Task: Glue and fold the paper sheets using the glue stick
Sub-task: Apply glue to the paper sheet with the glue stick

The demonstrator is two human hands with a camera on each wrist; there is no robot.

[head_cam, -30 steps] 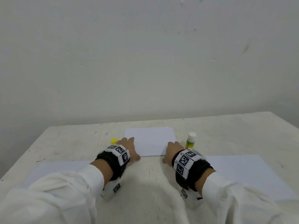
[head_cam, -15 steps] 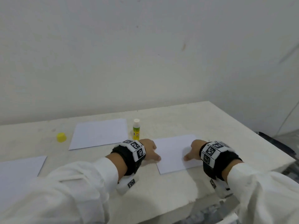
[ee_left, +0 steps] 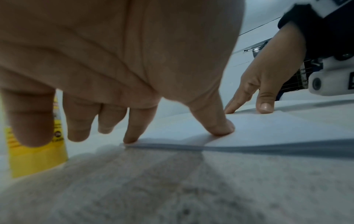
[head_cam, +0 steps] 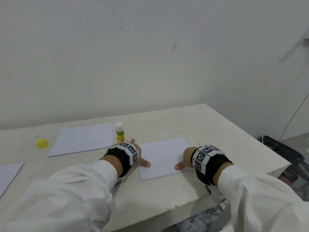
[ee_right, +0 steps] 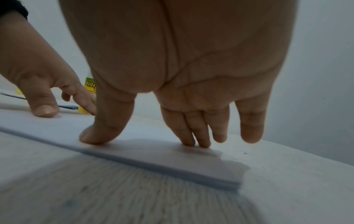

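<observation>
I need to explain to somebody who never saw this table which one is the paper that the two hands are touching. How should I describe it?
Start at the white table and find its right corner. The paper sheet lies there, just right of the upright glue stick. Unlike the other sheets further left, it alone has the left hand and the right hand resting fingertips on its side edges.

A pale wall (head_cam: 150, 56), marked with small scuffs and one brownish streak, stands behind a whitish table (head_cam: 209, 124) with a rough, speckled top. Beyond the table's right edge, a dark object (head_cam: 284, 153) lies low, its kind unclear
</observation>
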